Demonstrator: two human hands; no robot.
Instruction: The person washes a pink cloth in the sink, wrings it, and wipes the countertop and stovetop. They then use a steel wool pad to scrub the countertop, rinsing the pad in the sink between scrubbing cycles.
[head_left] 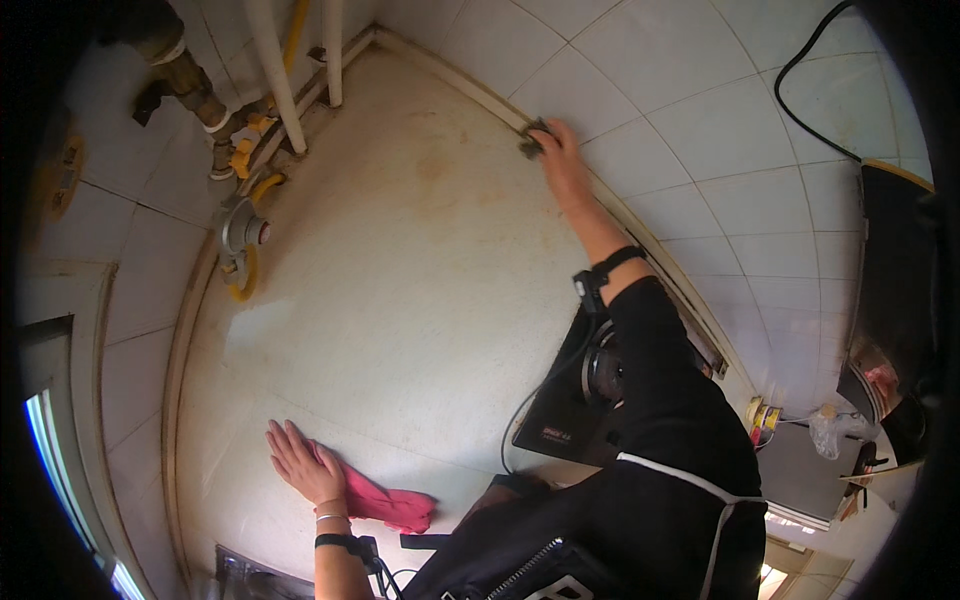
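My right hand (563, 160) reaches far across the pale countertop (370, 290). Its fingers are closed on a small dark scouring pad (533, 140), pressed at the raised strip where the counter meets the tiled wall. Brownish stains (435, 165) mark the surface to the left of that hand. Nearer to me, my left hand (300, 463) lies flat on the counter with its fingers stretched out. A crumpled pink cloth (385, 502) lies beside it and against the wrist, partly covered by the hand.
A gas regulator (240, 228) with yellow fittings and white pipes (275, 75) stands along the left wall. Under my right arm is a black gas stove (560, 410). A cable (520, 405) loops from my right forearm over its edge. Tiled walls (690, 140) border the counter.
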